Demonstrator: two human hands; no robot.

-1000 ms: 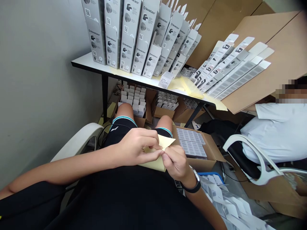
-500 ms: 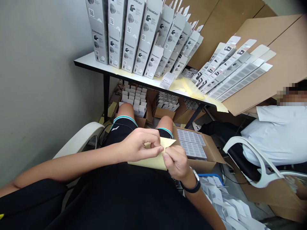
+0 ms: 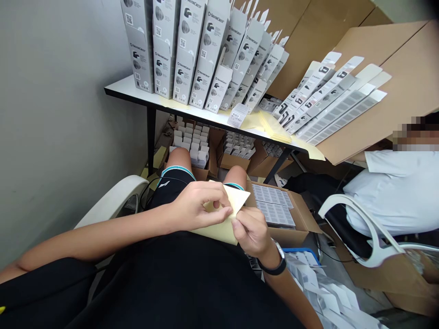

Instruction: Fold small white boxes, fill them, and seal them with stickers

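Observation:
Over my lap I hold a pale yellow sheet of backing paper (image 3: pixel 236 201) between both hands. My left hand (image 3: pixel 197 205) is curled, its thumb and fingers pinched on the sheet's upper part. My right hand (image 3: pixel 252 230), with a black watch at the wrist, is closed and pinches the sheet's edge from below right. The sheet's top corner is lifted and points right. What is on the sheet is hidden by my fingers.
A white table (image 3: pixel 126 89) ahead carries several upright grey boxes (image 3: pixel 185 50) and fanned flat cartons (image 3: pixel 329 98). Open cardboard boxes (image 3: pixel 274 205) of small white items stand on the floor. A seated person in a white shirt (image 3: pixel 398 192) is at the right.
The sheet's upper corner has risen and tilted up between my fingers. Both hands stayed nearly in place over my lap.

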